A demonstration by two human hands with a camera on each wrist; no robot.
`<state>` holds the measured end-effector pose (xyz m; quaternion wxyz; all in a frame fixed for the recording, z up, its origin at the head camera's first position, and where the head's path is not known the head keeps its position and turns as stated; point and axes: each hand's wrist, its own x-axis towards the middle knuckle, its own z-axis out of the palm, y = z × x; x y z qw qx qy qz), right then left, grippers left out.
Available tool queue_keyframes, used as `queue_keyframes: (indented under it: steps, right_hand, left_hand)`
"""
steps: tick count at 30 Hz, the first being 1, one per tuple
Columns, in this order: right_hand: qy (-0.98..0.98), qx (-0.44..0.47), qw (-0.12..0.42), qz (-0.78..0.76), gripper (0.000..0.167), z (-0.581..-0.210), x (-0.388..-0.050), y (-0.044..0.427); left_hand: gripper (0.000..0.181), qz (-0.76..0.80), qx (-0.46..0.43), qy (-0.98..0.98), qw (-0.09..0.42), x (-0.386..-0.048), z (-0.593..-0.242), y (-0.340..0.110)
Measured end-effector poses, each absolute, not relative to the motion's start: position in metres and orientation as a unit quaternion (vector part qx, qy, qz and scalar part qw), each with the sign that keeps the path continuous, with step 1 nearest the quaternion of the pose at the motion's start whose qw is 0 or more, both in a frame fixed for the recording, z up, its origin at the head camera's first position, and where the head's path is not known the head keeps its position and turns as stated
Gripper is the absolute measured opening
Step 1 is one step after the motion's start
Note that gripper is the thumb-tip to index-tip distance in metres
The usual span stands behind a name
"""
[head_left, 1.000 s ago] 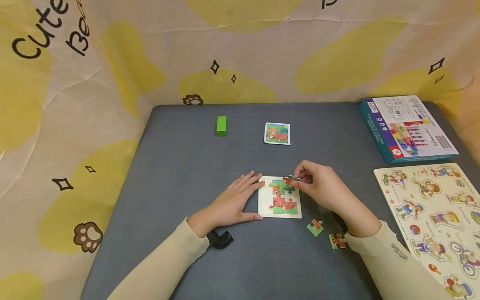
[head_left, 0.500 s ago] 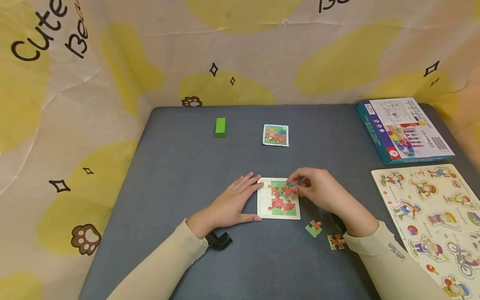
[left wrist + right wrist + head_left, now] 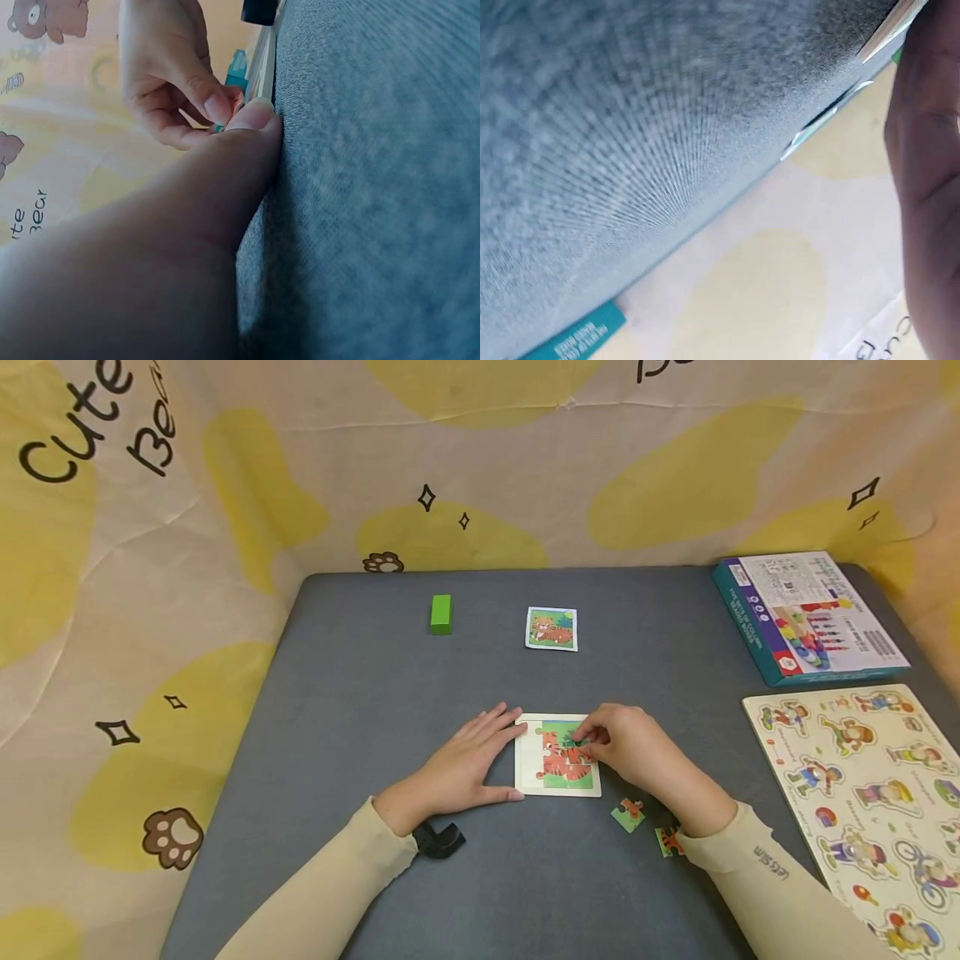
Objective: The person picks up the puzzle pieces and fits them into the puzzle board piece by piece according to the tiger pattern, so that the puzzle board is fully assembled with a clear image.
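My left hand [image 3: 459, 766] lies with fingers spread at the left edge of a small white puzzle board [image 3: 528, 771], its fingertips and thumb touching the rim. Tiger puzzle pieces in orange and green fill the board's middle and right. At the board's right side, my right hand [image 3: 636, 750] pinches a puzzle piece [image 3: 238, 102] between thumb and fingers, low against the other pieces; the fingers partly cover it. Two loose pieces lie on the table right of the board: a green and orange one [image 3: 628, 816], and another [image 3: 666, 841] partly under the right wrist.
A tiger picture card [image 3: 552, 629] and a green block [image 3: 441, 614] are farther back on the grey table [image 3: 360, 693]. On the right stand a flat toy box [image 3: 813, 618] and a large board with figures [image 3: 847, 777]. Printed cloth [image 3: 480, 460] hangs behind.
The right hand has brought its puzzle piece from above the board's top right corner down and toward the viewer, onto the right side of the picture. The left hand stays put.
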<state>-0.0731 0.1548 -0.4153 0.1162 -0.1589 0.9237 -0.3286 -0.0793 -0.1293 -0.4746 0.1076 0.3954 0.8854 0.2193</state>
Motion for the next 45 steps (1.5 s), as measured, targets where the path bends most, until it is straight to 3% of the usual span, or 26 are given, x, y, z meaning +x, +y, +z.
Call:
queue_keyframes:
  steps: [16,26,41,45]
  right_hand:
    - [0.959,-0.163,0.062,-0.223,0.013,-0.419,-0.062,0.144]
    - [0.950,-0.273,-0.069,-0.134,0.019,-0.416,-0.029,0.133]
    - [0.954,-0.276,-0.071,-0.097,0.022,-0.422,-0.018,0.141]
    - [0.955,-0.281,-0.034,-0.092,0.030,-0.414,-0.016,0.154]
  left_hand:
    - [0.096,0.215,0.397,0.886,0.106,-0.080,-0.473,-0.129]
    - [0.097,0.209,0.396,0.888,0.104,-0.080,-0.472,-0.127]
    - [0.097,0.211,0.388,0.890,0.112,-0.079,-0.472,-0.129]
    - [0.097,0.210,0.391,0.889,0.111,-0.079,-0.472,-0.129]
